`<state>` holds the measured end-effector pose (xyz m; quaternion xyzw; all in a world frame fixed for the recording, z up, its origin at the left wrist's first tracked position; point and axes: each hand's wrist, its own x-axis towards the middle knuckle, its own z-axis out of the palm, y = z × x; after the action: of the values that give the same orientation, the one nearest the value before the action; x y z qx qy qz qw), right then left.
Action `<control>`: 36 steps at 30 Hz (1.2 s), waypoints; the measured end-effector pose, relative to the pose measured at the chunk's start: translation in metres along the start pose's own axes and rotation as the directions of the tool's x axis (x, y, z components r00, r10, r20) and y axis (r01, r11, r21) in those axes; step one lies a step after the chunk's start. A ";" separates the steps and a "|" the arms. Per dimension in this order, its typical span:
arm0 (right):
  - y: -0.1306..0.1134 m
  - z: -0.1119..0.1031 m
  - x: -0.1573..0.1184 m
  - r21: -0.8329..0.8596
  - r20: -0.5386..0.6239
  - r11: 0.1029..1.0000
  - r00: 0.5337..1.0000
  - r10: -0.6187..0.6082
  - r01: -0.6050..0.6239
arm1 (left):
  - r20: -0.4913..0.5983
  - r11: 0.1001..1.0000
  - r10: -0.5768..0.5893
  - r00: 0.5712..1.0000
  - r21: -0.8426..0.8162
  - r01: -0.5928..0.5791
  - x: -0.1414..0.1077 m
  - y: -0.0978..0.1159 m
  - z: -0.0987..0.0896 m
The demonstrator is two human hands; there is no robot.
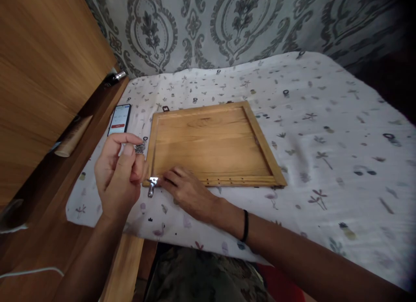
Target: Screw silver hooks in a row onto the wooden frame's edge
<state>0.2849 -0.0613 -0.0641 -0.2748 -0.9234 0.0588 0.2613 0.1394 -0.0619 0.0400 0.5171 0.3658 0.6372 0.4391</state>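
Observation:
A wooden panel with a raised frame (pixel 208 141) lies on the white patterned cloth. At its near left corner sits a small metal hinge (pixel 152 186), partly over the frame's edge. My left hand (pixel 118 176) is raised beside that corner, thumb and index finger bent close together; whatever they hold, if anything, is too small to make out. My right hand (pixel 190 191) rests on the near edge of the frame, just right of the hinge, with its fingers bent and their tips at the hinge. Small metal pieces (pixel 140 146) lie behind my left hand, left of the panel.
A phone (pixel 119 119) with a lit screen lies left of the panel. The cloth (pixel 325 133) spreads far to the right. A wooden cabinet side (pixel 48 55) rises at the left, with a rolled brown item (pixel 73 137) and a dark and silver object (pixel 115 78) near it.

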 end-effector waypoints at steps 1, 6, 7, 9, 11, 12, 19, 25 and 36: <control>0.000 -0.001 0.000 0.001 0.005 1.000 1.000 0.002 -0.002 | 0.067 0.999 -0.035 0.997 -0.002 0.036 0.001 0.001 -0.003; 0.000 -0.003 0.000 0.002 0.011 1.000 1.000 -0.004 0.004 | 0.123 0.999 -0.019 0.992 -0.032 0.023 0.000 0.008 -0.009; 0.001 -0.003 0.000 0.004 0.007 1.000 1.000 -0.008 0.007 | 0.047 0.999 0.017 0.999 -0.039 -0.016 -0.001 0.011 -0.008; 0.001 -0.002 -0.001 0.008 0.002 1.000 1.000 -0.017 0.017 | -0.108 0.994 0.094 0.990 -0.036 -0.099 -0.002 0.016 -0.006; 0.001 -0.002 -0.001 0.007 -0.001 1.000 1.000 -0.021 0.021 | -0.181 0.984 0.167 0.969 -0.023 -0.174 -0.002 0.019 -0.006; 0.001 -0.001 -0.001 0.006 0.000 1.000 1.000 -0.021 0.021 | -0.186 0.980 0.191 0.964 -0.019 -0.198 -0.001 0.019 -0.006; 0.002 -0.001 -0.001 0.020 0.011 1.000 1.000 -0.020 0.019 | -0.203 0.993 0.112 0.973 -0.014 -0.117 0.000 0.006 -0.005; 0.003 0.002 -0.001 0.022 0.011 0.999 1.000 -0.023 0.023 | -0.210 0.995 0.091 0.974 -0.014 -0.096 -0.001 0.004 -0.003; 0.002 0.000 -0.001 -0.007 0.009 1.000 1.000 -0.011 0.011 | -0.133 0.997 0.051 0.990 -0.045 -0.057 0.000 0.001 -0.004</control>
<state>0.2861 -0.0603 -0.0648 -0.2703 -0.9264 0.0553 0.2564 0.1357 -0.0619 0.0404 0.4725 0.3642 0.6904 0.4091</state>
